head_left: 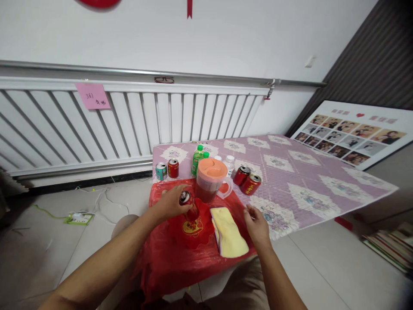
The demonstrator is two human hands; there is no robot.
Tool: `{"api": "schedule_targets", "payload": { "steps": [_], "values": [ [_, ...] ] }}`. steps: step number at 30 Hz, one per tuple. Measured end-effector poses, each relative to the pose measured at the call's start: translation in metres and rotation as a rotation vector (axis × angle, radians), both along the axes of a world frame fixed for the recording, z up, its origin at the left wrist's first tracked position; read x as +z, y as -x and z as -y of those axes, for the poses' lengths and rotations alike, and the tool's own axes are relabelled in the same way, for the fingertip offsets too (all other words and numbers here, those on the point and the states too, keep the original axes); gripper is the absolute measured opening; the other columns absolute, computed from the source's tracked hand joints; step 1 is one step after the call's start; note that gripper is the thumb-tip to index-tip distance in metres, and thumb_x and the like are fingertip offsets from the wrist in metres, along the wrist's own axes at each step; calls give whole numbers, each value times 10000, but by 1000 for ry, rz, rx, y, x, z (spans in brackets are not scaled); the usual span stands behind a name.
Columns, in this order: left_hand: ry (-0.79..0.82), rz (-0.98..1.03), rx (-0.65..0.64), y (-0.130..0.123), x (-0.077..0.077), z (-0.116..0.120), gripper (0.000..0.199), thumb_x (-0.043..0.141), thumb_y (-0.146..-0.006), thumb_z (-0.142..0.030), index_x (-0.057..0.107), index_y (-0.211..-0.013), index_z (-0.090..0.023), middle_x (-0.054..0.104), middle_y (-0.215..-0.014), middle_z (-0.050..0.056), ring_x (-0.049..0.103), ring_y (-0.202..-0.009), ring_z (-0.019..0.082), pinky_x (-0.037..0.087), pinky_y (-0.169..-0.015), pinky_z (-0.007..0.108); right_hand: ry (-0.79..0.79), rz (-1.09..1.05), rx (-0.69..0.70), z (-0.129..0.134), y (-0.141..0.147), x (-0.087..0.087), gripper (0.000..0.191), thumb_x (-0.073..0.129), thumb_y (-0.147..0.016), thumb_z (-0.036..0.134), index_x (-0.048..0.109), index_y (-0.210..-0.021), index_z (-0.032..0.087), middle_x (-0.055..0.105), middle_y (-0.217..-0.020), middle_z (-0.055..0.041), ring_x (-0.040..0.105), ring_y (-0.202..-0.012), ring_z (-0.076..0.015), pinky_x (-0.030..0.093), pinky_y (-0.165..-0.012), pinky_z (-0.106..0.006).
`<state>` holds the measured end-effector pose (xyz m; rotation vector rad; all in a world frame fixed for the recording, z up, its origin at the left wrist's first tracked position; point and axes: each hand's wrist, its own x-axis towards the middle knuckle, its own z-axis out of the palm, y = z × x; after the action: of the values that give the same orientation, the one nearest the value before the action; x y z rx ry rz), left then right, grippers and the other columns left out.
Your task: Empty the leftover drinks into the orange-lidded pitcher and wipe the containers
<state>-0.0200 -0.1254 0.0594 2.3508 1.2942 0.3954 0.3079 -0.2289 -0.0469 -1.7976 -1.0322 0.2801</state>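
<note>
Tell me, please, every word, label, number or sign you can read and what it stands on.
"361", apparently, on the pink note; characters below, blurred.
A red heart, on the photo board; its heading is blurred.
Can in the left hand, and other cans: lettering too blurred.
Green bottle: label too small.
Gold print on red: too small.

A tall pitcher (210, 183) blocks the way ahead between left fingers (183, 209) and right fingers (254, 212); beneath that gap the yellow cloth (228, 232) lies low, passable above. Two upright cans (173, 168) obstruct ahead-left; rightward, the surface (309, 172) is open.
</note>
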Motion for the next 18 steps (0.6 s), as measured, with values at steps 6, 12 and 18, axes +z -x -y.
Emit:
{"api": "schedule_targets", "payload": {
  "steps": [6, 12, 18],
  "values": [
    [-24, -11, 11, -11, -6, 15, 774, 714, -763, -437, 412, -1432, -193, 551, -1419, 149, 518, -1295, 369, 364, -1090, 551, -48, 56, 273, 4, 92, 22, 619, 677, -765, 474, 567, -1309, 200, 653, -1266, -121, 627, -1121, -278, 497, -983, -443],
    [5, 26, 32, -19, -3, 30, 785, 723, -756, -439, 419, -1426, -167, 575, -1380, 164, 530, -1272, 361, 355, -1087, 541, -57, 114, 331, -4, 164, 19, 880, 781, -665, 309, 412, -1454, 189, 554, -1391, -142, 500, -1303, -335, 409, -1091, -539],
    [25, 57, 66, -19, 0, 36, 772, 728, -747, -436, 441, -1413, -171, 575, -1382, 165, 533, -1270, 370, 356, -1083, 572, -61, 87, 332, -9, 177, 19, 744, 703, -713, 270, 453, -1402, 142, 585, -1356, -177, 560, -1253, -316, 436, -1072, -492]
  ]
}}
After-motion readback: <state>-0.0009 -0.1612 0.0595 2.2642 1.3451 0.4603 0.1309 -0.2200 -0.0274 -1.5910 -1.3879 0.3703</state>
